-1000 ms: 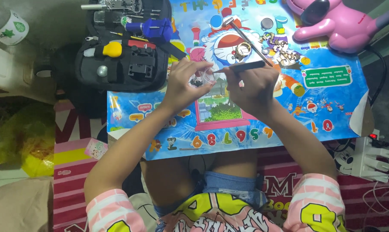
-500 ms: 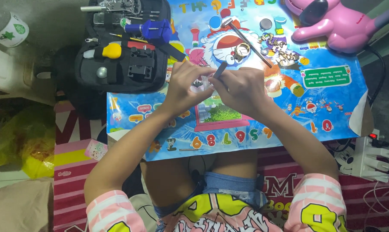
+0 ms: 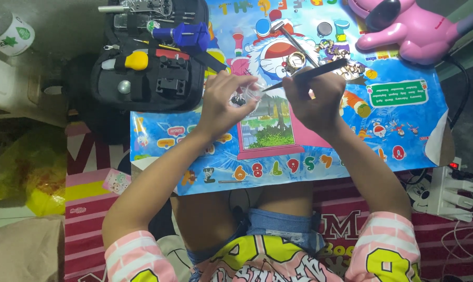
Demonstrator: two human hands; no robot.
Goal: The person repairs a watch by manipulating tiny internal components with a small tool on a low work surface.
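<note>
My left hand (image 3: 223, 102) pinches a small clear plastic bag (image 3: 251, 92) above the blue cartoon-printed board (image 3: 393, 130) on my lap. My right hand (image 3: 312, 96) grips a thin dark tool (image 3: 320, 70) like a pen, with its pointed tip aimed at the little bag. Just beyond my hands lie a gold ring-shaped watch part (image 3: 294, 61) and a metal watch band (image 3: 333, 49). What the bag holds is too small to make out.
An open black tool kit (image 3: 147, 78) with a yellow-handled tool and a blue tool lies at the upper left. A pink plush toy (image 3: 409, 28) sits at the upper right. A white power strip (image 3: 448, 190) lies at the right, a yellow bag (image 3: 22, 172) at the left.
My right hand has drawn back from over the left hand and now holds the dark tool angled up to the right, tip toward the bag. The left hand stays at the same spot.
</note>
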